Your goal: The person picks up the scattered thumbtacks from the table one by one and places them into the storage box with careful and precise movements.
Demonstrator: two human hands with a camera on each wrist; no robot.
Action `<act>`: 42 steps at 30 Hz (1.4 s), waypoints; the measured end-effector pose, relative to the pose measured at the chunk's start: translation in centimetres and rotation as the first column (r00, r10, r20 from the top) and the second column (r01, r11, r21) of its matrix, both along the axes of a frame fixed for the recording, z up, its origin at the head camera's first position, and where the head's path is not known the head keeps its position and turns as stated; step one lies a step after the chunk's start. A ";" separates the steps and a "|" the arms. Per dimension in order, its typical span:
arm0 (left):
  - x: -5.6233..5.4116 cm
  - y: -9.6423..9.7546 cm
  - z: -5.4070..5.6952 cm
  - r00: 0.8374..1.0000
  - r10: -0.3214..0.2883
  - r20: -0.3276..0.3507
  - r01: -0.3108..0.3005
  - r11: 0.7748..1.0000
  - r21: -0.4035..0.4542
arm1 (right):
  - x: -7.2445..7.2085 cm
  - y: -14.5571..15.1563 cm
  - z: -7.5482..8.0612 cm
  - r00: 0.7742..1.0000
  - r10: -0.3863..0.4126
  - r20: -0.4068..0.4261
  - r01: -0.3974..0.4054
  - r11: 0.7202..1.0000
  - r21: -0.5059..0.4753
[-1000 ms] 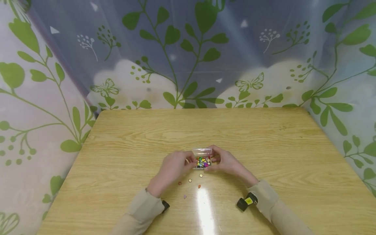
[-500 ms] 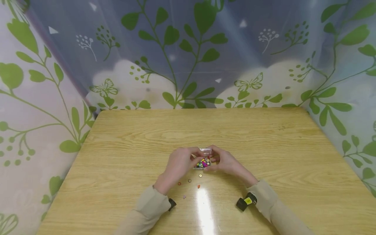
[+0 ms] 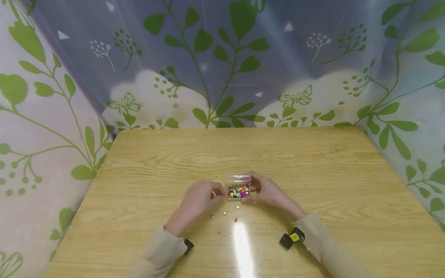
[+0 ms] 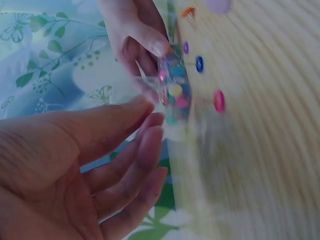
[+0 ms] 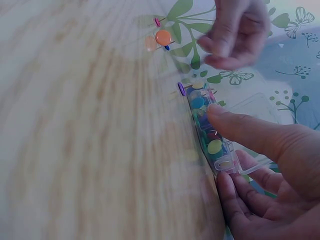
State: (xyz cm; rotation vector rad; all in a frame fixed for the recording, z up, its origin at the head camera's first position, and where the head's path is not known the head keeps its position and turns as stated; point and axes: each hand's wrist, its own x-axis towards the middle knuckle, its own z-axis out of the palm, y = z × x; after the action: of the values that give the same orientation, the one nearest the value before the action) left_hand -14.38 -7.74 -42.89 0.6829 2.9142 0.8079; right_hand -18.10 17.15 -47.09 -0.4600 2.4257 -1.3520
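Note:
A small clear plastic box (image 3: 238,178) stands on the table with its hinged lid raised, full of colourful thumbtacks (image 3: 238,192). My right hand (image 3: 267,193) grips it from the right; the right wrist view shows the thumb on the near wall and fingers behind. Just left of the box is my left hand (image 3: 197,197), its fingers loosely bent. In the left wrist view thumb and fingertips come close together with nothing visible between them. Loose tacks lie in front of the box, among them a pink thumbtack (image 4: 219,101), a blue thumbtack (image 4: 199,64) and an orange thumbtack (image 5: 163,37).
The wood-grain table (image 3: 156,154) reaches back to a curtain (image 3: 222,77) printed with leaves and butterflies. Black wrist cameras, such as the right one (image 3: 287,241), sit below the sleeves. A bright light reflection (image 3: 242,251) lies on the front of the table.
My left hand reached over the open box half a second ago and has since drawn back to its left side, uncovering the tacks. My right hand has stayed on the box.

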 end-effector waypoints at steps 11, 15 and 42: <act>1.6 -2.6 -0.4 0.989 -0.087 0.119 0.093 0.995 -0.044 | 0.0 0.1 0.2 1.000 0.001 -0.004 -0.001 1.000 0.010; 1.8 -2.8 -0.6 0.984 -0.110 0.139 0.113 0.994 -0.012 | 0.0 0.1 0.3 1.000 0.007 -0.010 -0.007 1.000 0.010; 0.5 -0.7 -0.6 1.000 0.009 -0.019 -0.008 1.000 0.022 | 0.1 -0.2 0.2 1.000 -0.002 -0.002 0.002 1.000 0.005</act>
State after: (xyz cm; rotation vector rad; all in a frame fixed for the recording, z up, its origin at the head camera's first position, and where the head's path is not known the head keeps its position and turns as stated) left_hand -13.85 -8.42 -43.47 0.6844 2.9311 0.8405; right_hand -18.01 16.99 -46.90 -0.4581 2.4305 -1.3470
